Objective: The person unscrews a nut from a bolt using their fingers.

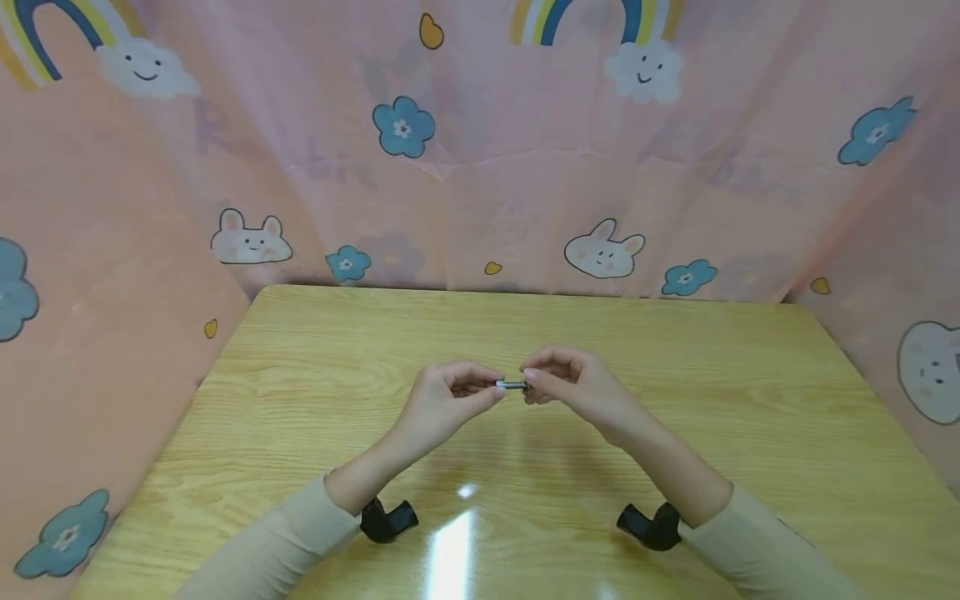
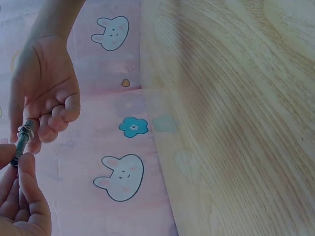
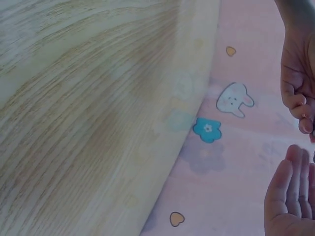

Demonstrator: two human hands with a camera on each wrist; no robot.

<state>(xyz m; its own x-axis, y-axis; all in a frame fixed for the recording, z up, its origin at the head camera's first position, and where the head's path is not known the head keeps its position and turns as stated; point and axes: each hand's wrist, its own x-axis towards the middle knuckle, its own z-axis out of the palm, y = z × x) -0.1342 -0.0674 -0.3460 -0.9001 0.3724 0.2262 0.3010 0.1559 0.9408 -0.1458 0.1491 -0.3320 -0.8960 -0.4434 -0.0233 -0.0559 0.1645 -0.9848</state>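
Observation:
A metal bolt [image 1: 513, 385] is held level between both hands above the wooden table. My left hand [image 1: 448, 395] pinches one end between thumb and fingers. Around the threaded shank near its other end sits a hex nut [image 2: 25, 132], with the thumb and fingertips of my right hand [image 1: 577, 385] on it. In the left wrist view, the bolt's thread shows between the nut and my left fingertips. The right wrist view has both hands at its right edge; the bolt lies almost wholly outside that picture.
The wood-grain table [image 1: 337, 350] reaches back to a pink printed cloth [image 1: 480, 192], which also hangs at both sides. Each wrist wears a black camera mount [image 1: 388, 522], low over the table. A bright reflection shows on the near tabletop.

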